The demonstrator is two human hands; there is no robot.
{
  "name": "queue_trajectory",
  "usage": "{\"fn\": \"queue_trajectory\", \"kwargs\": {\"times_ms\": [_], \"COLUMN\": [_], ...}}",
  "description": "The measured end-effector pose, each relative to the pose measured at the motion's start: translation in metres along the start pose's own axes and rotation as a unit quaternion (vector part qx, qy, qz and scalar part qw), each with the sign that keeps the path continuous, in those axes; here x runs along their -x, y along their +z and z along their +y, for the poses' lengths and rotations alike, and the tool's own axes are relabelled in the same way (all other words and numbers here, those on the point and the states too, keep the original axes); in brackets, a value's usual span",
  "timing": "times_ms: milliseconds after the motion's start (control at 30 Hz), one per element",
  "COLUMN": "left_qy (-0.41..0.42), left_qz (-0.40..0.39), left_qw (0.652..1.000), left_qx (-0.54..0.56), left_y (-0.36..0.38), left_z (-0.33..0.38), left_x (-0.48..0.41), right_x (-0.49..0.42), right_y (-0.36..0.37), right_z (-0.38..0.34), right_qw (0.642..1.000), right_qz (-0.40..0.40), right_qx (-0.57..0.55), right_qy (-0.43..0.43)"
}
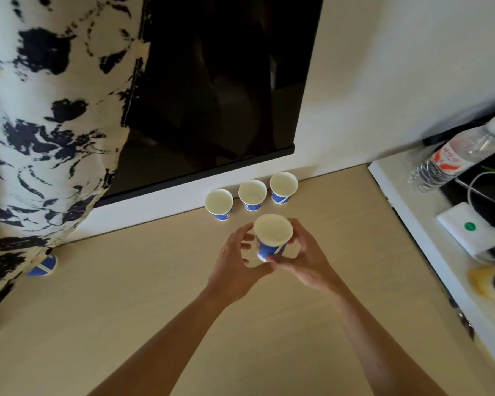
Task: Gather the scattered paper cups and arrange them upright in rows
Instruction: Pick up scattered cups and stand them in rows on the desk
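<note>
You hold one paper cup upright between both hands, just in front of the row of three cups that stand mouth-up along the wall at the far edge of the table. Your left hand curls its fingers against the cup's left side, and your right hand wraps the right side with the thumb laid across the lower front, so the base is covered and you cannot tell whether it rests on the table or hangs just above it. The blue print on every cup is too small to read. Far to the left a fifth cup lies on its side, half hidden behind the patterned curtain (only its blue wall shows). At the right edge a water bottle leans over a white shelf, and a yellow object beside it is too blurred to name.
</note>
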State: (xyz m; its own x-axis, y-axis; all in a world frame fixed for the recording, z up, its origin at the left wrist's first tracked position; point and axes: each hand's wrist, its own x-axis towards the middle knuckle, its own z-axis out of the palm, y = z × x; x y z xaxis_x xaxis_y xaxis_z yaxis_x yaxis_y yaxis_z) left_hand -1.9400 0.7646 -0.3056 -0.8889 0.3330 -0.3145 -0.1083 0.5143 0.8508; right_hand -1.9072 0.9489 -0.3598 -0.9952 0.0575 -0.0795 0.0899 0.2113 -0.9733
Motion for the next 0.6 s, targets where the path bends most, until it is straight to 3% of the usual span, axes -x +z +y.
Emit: {"fn": "queue_trajectory", "kwargs": {"times_ms": [133, 233, 600], "left_qy": [-0.024, -0.041, -0.067], "left_qz": [-0.002, -0.009, 0.002], "left_qw": [1.000, 0.999, 0.998], "left_qx": [-0.009, -0.014, -0.020], "left_y": [0.007, 0.010, 0.001], "left_z": [-0.008, -0.019, -0.036], "left_x": [0.003, 0.010, 0.009], "right_x": [-0.022, -0.051, -0.124], "right_y": [-0.034, -0.059, -0.076], "right_z": [0.025, 0.045, 0.081], "right_qw": [0.983, 0.963, 0.955], "right_qz": [0.173, 0.251, 0.256], "right_qx": [-0.009, 0.026, 0.107], "right_qy": [0.054, 0.095, 0.102]}}
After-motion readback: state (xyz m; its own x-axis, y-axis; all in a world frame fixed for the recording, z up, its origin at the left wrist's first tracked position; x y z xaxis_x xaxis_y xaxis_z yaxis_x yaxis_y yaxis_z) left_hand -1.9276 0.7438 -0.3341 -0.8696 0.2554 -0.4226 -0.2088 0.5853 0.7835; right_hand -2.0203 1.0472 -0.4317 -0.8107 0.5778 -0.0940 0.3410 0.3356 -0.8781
